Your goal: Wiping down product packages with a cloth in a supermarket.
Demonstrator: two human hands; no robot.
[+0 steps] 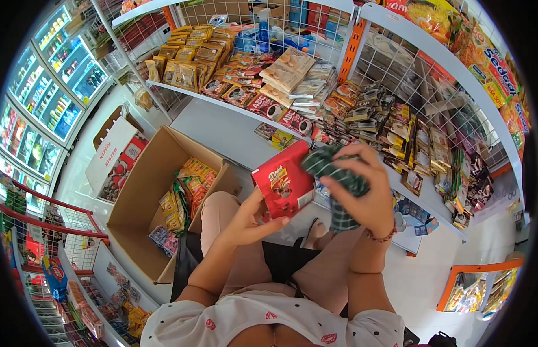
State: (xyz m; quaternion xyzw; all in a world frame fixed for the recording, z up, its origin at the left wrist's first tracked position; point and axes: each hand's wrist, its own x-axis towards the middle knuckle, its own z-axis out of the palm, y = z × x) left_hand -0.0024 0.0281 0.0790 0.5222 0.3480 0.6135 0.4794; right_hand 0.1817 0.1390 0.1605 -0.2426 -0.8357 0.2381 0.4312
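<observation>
My left hand [254,223] grips a red drink-mix pouch [284,180] by its lower left corner, its printed front tilted up towards me. In my right hand [366,188] is a dark green checked cloth [345,182], bunched between the fingers and hanging down below. One end of the cloth is at the pouch's right edge; whether it touches is hard to tell through the blur. Both hands are above my lap, in front of a white shelf [251,126] that holds rows of coffee sachets [269,106].
An open cardboard box [134,217] with several sachet strips stands left of my knees. Beyond it is a printed white carton [117,160]. Lit drink coolers [48,86] line the far left. Wire mesh [425,65] backs the shelf, and noodle packs [490,65] sit upper right.
</observation>
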